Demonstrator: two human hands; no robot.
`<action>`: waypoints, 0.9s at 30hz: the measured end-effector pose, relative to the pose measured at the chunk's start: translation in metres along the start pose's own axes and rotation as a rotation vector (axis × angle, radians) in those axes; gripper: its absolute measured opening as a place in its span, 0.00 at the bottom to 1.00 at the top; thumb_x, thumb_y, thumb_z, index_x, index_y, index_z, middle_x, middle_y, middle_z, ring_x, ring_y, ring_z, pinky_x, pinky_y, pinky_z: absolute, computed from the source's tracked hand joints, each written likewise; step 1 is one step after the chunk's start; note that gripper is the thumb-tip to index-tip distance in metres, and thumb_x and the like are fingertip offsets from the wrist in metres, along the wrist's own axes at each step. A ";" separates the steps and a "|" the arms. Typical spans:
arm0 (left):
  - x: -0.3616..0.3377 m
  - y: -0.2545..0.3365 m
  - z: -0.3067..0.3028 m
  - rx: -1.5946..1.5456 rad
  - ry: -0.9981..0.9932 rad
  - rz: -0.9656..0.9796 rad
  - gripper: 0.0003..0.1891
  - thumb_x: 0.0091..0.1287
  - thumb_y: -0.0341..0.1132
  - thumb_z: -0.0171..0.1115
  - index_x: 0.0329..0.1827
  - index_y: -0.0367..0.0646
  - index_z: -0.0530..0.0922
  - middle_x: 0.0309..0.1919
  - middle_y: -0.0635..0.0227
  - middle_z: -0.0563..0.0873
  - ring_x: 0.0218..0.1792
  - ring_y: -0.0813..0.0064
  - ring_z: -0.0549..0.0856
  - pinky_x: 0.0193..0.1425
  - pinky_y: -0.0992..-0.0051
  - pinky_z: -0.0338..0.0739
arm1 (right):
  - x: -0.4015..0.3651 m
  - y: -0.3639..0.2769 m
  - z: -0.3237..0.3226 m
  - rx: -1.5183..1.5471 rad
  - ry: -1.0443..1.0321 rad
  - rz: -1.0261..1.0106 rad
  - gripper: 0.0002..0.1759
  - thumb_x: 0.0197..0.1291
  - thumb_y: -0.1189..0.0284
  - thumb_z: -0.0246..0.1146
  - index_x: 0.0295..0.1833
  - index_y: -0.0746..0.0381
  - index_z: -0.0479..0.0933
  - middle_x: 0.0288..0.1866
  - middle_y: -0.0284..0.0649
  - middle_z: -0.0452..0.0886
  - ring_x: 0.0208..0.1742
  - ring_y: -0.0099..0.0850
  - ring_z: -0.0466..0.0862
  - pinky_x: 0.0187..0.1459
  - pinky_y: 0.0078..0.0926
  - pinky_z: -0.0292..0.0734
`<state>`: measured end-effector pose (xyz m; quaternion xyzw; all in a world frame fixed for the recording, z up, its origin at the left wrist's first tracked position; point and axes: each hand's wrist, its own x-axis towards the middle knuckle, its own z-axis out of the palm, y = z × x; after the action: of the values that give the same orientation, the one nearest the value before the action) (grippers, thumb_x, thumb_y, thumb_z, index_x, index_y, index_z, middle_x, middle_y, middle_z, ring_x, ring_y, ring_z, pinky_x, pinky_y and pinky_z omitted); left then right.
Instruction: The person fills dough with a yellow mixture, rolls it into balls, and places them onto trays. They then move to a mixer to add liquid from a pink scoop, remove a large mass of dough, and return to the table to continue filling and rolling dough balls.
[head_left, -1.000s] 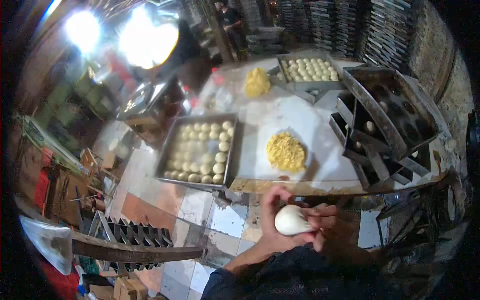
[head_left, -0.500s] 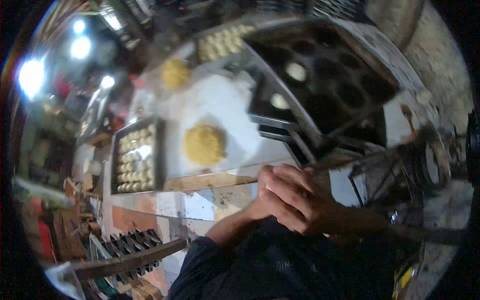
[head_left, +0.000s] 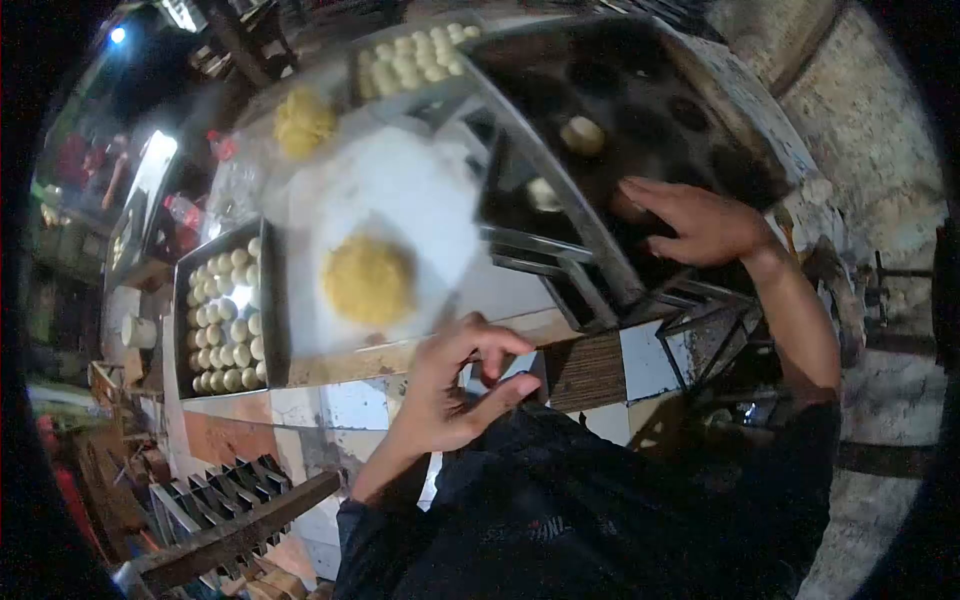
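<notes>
My right hand (head_left: 705, 222) reaches palm down into a dark metal mould tray (head_left: 650, 70) with round cavities. Its fingertips press on a pale dough ball (head_left: 625, 206) over one cavity, and most of the ball is hidden under the fingers. Two other cavities hold dough pieces (head_left: 582, 133) (head_left: 541, 193). My left hand (head_left: 455, 385) hovers at the table's front edge, fingers apart, holding nothing. A mound of yellow filling (head_left: 367, 280) lies on the white table top (head_left: 400, 170), just beyond my left hand.
A metal tray of several dough balls (head_left: 225, 315) sits at the table's left end, and another tray (head_left: 410, 60) at the far side beside a second yellow mound (head_left: 303, 122). Empty moulds and a wooden beam (head_left: 235, 525) lie on the tiled floor below.
My hands were clasped around the dough ball in front of me. They have parted: the right moved up into the mould tray, and the left stays open at the table edge.
</notes>
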<state>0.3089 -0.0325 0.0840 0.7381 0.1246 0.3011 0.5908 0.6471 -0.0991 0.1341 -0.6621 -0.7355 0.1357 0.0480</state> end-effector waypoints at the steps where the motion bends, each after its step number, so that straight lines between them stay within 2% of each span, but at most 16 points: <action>1: -0.007 -0.008 -0.015 0.008 0.026 -0.002 0.16 0.55 0.26 0.73 0.46 0.41 0.79 0.29 0.73 0.73 0.31 0.83 0.71 0.36 0.81 0.67 | -0.004 0.000 0.005 -0.044 0.005 -0.059 0.26 0.65 0.64 0.59 0.65 0.67 0.68 0.69 0.51 0.68 0.71 0.47 0.67 0.70 0.37 0.62; 3: -0.028 -0.022 -0.049 0.081 0.031 -0.122 0.16 0.56 0.28 0.72 0.47 0.40 0.79 0.30 0.70 0.76 0.31 0.82 0.72 0.36 0.79 0.68 | 0.001 -0.008 -0.012 0.041 -0.189 0.117 0.31 0.64 0.65 0.60 0.70 0.64 0.63 0.76 0.48 0.58 0.78 0.44 0.55 0.76 0.35 0.50; 5: -0.050 -0.047 -0.080 0.088 -0.055 -0.301 0.16 0.57 0.27 0.71 0.49 0.39 0.80 0.39 0.67 0.84 0.39 0.77 0.80 0.45 0.76 0.74 | 0.003 -0.038 -0.017 -0.062 0.168 0.142 0.32 0.64 0.64 0.60 0.71 0.63 0.63 0.75 0.48 0.61 0.77 0.45 0.57 0.75 0.38 0.50; 7: -0.082 -0.078 -0.126 0.413 -0.204 -0.132 0.15 0.58 0.26 0.70 0.48 0.38 0.80 0.38 0.68 0.83 0.32 0.78 0.81 0.34 0.76 0.77 | -0.006 -0.043 -0.007 -0.291 0.614 0.275 0.28 0.71 0.59 0.53 0.71 0.59 0.64 0.74 0.43 0.63 0.76 0.41 0.59 0.74 0.43 0.53; 11: -0.128 -0.111 -0.273 0.517 0.484 -0.265 0.11 0.63 0.31 0.65 0.45 0.35 0.82 0.33 0.63 0.85 0.32 0.74 0.84 0.33 0.72 0.79 | -0.071 -0.075 0.006 -0.256 0.897 0.141 0.25 0.75 0.60 0.46 0.68 0.64 0.67 0.68 0.52 0.67 0.68 0.45 0.70 0.68 0.44 0.68; 12: -0.123 -0.104 -0.309 0.548 0.689 -0.484 0.11 0.67 0.34 0.60 0.44 0.35 0.83 0.29 0.60 0.86 0.32 0.72 0.85 0.33 0.70 0.79 | -0.072 -0.085 0.009 -0.265 0.889 0.062 0.23 0.74 0.62 0.48 0.65 0.67 0.69 0.65 0.53 0.70 0.64 0.44 0.73 0.64 0.43 0.73; 13: -0.145 -0.153 -0.372 0.820 0.754 -0.340 0.15 0.69 0.41 0.57 0.44 0.37 0.83 0.26 0.58 0.86 0.30 0.69 0.86 0.32 0.68 0.78 | -0.053 -0.110 0.015 -0.276 0.889 -0.018 0.21 0.74 0.65 0.49 0.61 0.69 0.72 0.62 0.55 0.72 0.59 0.43 0.77 0.60 0.41 0.77; 15: -0.173 -0.212 -0.467 1.219 0.746 -0.854 0.19 0.70 0.47 0.55 0.42 0.39 0.83 0.28 0.57 0.87 0.29 0.68 0.86 0.31 0.66 0.78 | -0.026 -0.133 0.033 -0.249 0.905 0.058 0.18 0.73 0.68 0.50 0.58 0.70 0.74 0.58 0.53 0.75 0.53 0.41 0.79 0.53 0.39 0.79; 17: -0.170 -0.236 -0.513 1.129 0.600 -1.179 0.24 0.69 0.54 0.52 0.42 0.39 0.82 0.31 0.56 0.87 0.31 0.62 0.86 0.32 0.63 0.78 | -0.013 -0.155 0.044 -0.219 0.958 0.162 0.16 0.73 0.70 0.51 0.54 0.71 0.76 0.55 0.51 0.77 0.48 0.38 0.80 0.47 0.37 0.81; 19: -0.165 -0.257 -0.524 1.353 0.530 -0.942 0.27 0.69 0.57 0.50 0.48 0.39 0.80 0.35 0.53 0.87 0.34 0.53 0.85 0.37 0.57 0.78 | -0.005 -0.173 0.043 -0.101 0.835 0.252 0.11 0.70 0.75 0.51 0.45 0.70 0.77 0.48 0.49 0.77 0.45 0.42 0.78 0.46 0.37 0.77; 21: -0.160 -0.295 -0.540 1.063 0.864 -1.092 0.29 0.66 0.58 0.53 0.52 0.37 0.77 0.45 0.48 0.83 0.47 0.53 0.81 0.51 0.56 0.75 | 0.015 -0.188 0.047 -0.069 0.914 0.250 0.10 0.68 0.74 0.54 0.40 0.70 0.77 0.42 0.48 0.77 0.41 0.41 0.77 0.46 0.38 0.76; 22: -0.148 -0.275 -0.527 1.074 0.793 -1.033 0.30 0.66 0.56 0.54 0.55 0.35 0.76 0.50 0.46 0.81 0.50 0.51 0.80 0.55 0.56 0.73 | 0.025 -0.198 0.046 -0.031 0.885 0.233 0.09 0.66 0.74 0.55 0.39 0.70 0.77 0.39 0.48 0.77 0.40 0.41 0.77 0.46 0.39 0.75; 23: -0.151 -0.306 -0.542 1.079 0.885 -1.057 0.27 0.61 0.55 0.63 0.46 0.36 0.79 0.43 0.47 0.82 0.39 0.50 0.82 0.45 0.55 0.77 | 0.034 -0.206 0.045 0.005 0.855 0.211 0.08 0.64 0.74 0.57 0.37 0.69 0.76 0.37 0.47 0.77 0.39 0.41 0.77 0.46 0.39 0.75; 25: -0.117 -0.237 -0.461 1.188 0.942 -0.498 0.25 0.59 0.42 0.64 0.54 0.32 0.75 0.37 0.46 0.82 0.44 0.48 0.79 0.49 0.55 0.73 | 0.055 -0.210 0.055 0.124 0.870 0.061 0.07 0.57 0.73 0.59 0.34 0.67 0.78 0.33 0.47 0.78 0.35 0.43 0.79 0.45 0.40 0.75; 26: -0.110 -0.250 -0.450 1.040 0.960 -0.466 0.24 0.56 0.35 0.67 0.53 0.32 0.73 0.32 0.49 0.81 0.39 0.49 0.79 0.44 0.56 0.73 | 0.067 -0.213 0.063 0.219 0.868 0.021 0.06 0.55 0.73 0.60 0.34 0.66 0.78 0.31 0.46 0.78 0.33 0.43 0.79 0.42 0.39 0.77; 27: -0.093 -0.197 -0.400 0.823 0.906 -0.363 0.19 0.59 0.32 0.68 0.49 0.37 0.70 0.36 0.55 0.79 0.35 0.65 0.80 0.36 0.70 0.74 | 0.080 -0.217 0.068 0.236 0.850 -0.013 0.07 0.55 0.73 0.61 0.35 0.66 0.79 0.30 0.45 0.79 0.31 0.41 0.80 0.38 0.37 0.77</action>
<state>0.0333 0.2896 -0.0820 0.6714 0.5906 0.4059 0.1892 0.4121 -0.0485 0.1173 -0.6444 -0.6340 -0.0658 0.4225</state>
